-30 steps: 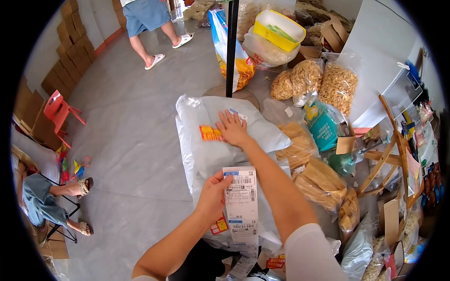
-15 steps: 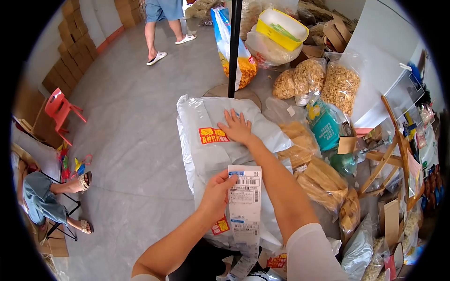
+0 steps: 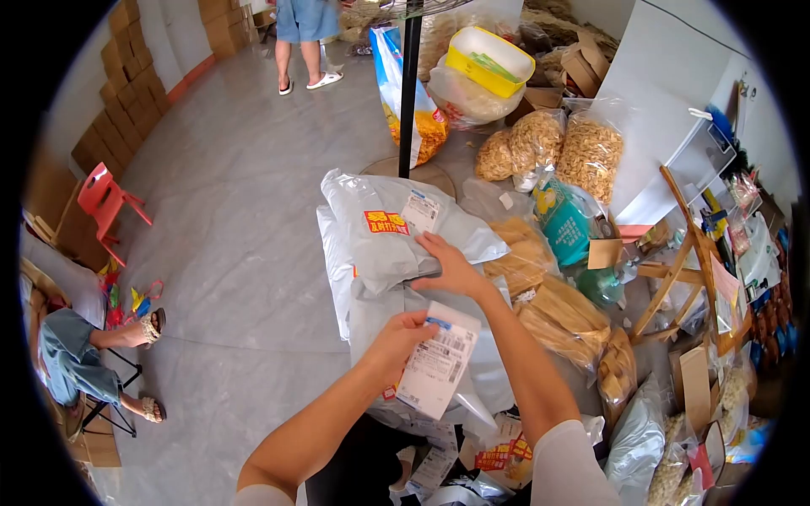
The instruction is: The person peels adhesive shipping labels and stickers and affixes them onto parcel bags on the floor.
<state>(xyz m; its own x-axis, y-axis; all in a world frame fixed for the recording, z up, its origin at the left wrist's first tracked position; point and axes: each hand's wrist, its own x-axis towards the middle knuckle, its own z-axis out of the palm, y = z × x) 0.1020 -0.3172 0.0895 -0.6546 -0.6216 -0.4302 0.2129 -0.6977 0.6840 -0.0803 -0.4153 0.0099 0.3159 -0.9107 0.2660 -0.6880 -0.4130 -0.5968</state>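
Observation:
My left hand (image 3: 395, 344) is closed on a strip of white printed shipping labels (image 3: 439, 358), pinched near its upper left edge. The strip hangs tilted over a stack of grey plastic mailer bags. My right hand (image 3: 456, 268), thumb and fingers apart, lies at the lower right edge of the top mailer bag (image 3: 380, 194); whether it grips the plastic I cannot tell. That bag carries a red and yellow sticker (image 3: 386, 222) and a white shipping label (image 3: 421, 211) near its top. Another grey mailer bag (image 3: 371, 316) lies beneath, and more labels (image 3: 434, 468) trail below.
A black pole (image 3: 410, 93) stands just beyond the stack. To the right are bags of dried goods (image 3: 592, 156), a teal bag (image 3: 561, 221) and a wooden frame (image 3: 688, 253). A seated person's legs (image 3: 84, 354) and a red chair (image 3: 105, 202) are left; another person (image 3: 304, 42) stands behind.
My right hand has moved down from the top bag's upper part, where a label now shows. The label strip in my left hand has tilted. The person behind has turned and stands farther off.

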